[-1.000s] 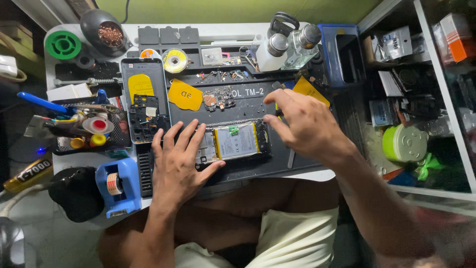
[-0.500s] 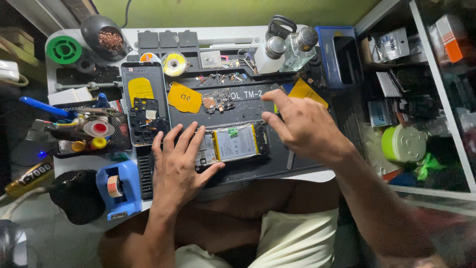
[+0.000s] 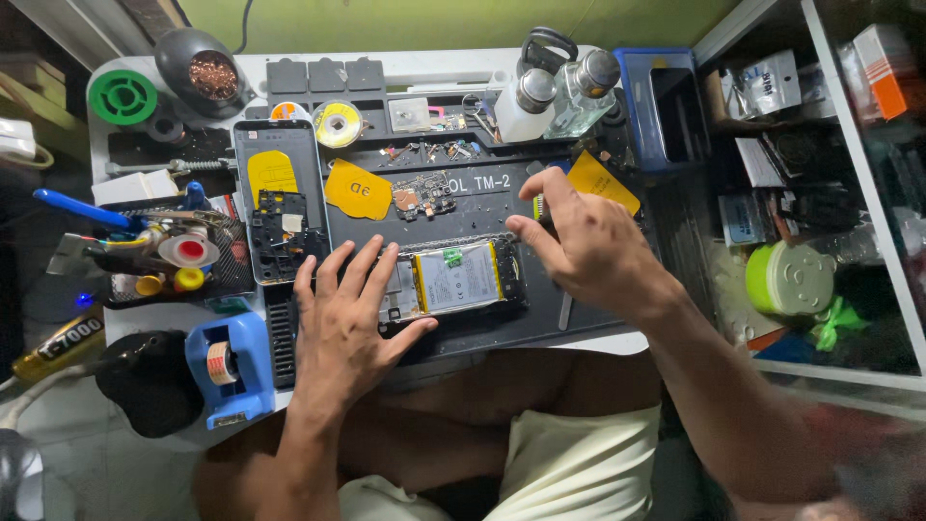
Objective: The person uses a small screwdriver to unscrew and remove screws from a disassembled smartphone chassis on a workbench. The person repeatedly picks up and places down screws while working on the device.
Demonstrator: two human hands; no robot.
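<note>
An opened phone with its battery showing lies on the dark work mat. My left hand rests flat on the phone's left end, fingers spread. My right hand hovers at the phone's upper right corner, thumb and forefinger pinched together; whether they hold anything is hidden. A thin grey bar sticks out from under this hand's heel. A small circuit board lies just beyond the phone, beside a yellow pick.
A second phone frame lies at the left, a blue tape dispenser at the near left. At the back stand bottles, a solder-wick reel and a brass-wool tip cleaner. Right: a blue box and cluttered shelves.
My right hand's pinched fingertips have edged slightly left and down toward the phone's corner. The left hand has stayed flat on the phone.
</note>
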